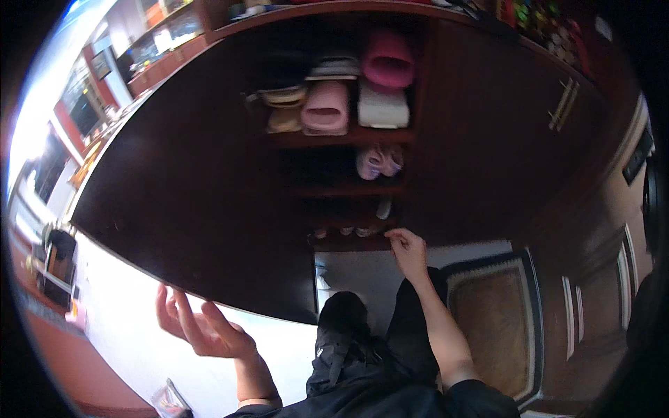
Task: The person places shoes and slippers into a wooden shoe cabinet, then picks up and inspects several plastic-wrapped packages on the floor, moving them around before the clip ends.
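Observation:
In front of me stands a dark brown wooden shoe cabinet with its left door (193, 193) swung out. My left hand (201, 326) is palm up, fingers apart, with the fingertips at the door's outer edge; how firmly they touch is unclear. My right hand (410, 251) hangs before the lowest shelf, its fingers bent together; whether anything small is between them cannot be told. On the upper shelf sit a light pink slipper (325, 108), a magenta slipper (388, 60), white footwear (383, 108) and tan footwear (285, 117). Pale pink shoes (380, 161) stand on the shelf below.
A closed cabinet panel with brass-coloured handles (564, 104) is on the right. A brown mat (491, 324) with a dark border lies on the floor by my right leg. Decorations (554, 31) stand on the cabinet top. A clear packet (170, 399) lies at the lower left.

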A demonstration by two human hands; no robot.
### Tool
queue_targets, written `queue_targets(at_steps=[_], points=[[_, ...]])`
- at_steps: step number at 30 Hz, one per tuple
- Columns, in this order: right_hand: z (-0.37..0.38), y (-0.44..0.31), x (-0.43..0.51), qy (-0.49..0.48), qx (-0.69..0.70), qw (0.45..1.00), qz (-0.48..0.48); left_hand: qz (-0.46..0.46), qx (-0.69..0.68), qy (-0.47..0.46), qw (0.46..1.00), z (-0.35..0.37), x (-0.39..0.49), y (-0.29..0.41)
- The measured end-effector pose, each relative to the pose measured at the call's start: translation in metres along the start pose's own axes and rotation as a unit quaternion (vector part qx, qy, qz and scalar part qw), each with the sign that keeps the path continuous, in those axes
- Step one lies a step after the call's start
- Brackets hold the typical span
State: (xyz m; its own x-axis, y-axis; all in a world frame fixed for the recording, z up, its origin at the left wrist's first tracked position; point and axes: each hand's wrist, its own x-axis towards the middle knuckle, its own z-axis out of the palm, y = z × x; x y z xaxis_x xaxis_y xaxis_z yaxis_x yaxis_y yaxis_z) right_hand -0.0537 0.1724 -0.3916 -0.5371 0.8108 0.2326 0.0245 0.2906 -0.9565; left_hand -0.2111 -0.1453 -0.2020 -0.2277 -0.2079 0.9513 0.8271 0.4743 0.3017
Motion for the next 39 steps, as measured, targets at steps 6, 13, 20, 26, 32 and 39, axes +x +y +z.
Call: queue_targets(at_steps=[6,13,20,26,32,39], points=[[-0.029,-0.038,-0.021,0.108,0.082,0.987,0.09,0.094,-0.147,-0.097,0.98,0.036,-0.026,0.024],[-0.104,-0.048,-0.112,0.224,0.057,0.971,0.056,0.244,-0.36,-0.245,0.866,0.206,-0.056,0.148],[-0.128,-0.063,-0.169,0.24,-0.02,0.968,0.076,0.299,-0.216,-0.332,0.868,0.284,-0.053,0.188],[-0.117,-0.066,-0.164,0.223,-0.035,0.973,0.042,0.314,-0.191,-0.331,0.869,0.312,-0.051,0.188],[-0.105,-0.074,-0.152,0.179,-0.037,0.982,0.045,0.306,-0.2,-0.361,0.858,0.305,-0.045,0.192],[-0.092,-0.066,-0.145,0.165,-0.039,0.985,0.024,0.335,-0.157,-0.344,0.863,0.3,-0.045,0.192]])
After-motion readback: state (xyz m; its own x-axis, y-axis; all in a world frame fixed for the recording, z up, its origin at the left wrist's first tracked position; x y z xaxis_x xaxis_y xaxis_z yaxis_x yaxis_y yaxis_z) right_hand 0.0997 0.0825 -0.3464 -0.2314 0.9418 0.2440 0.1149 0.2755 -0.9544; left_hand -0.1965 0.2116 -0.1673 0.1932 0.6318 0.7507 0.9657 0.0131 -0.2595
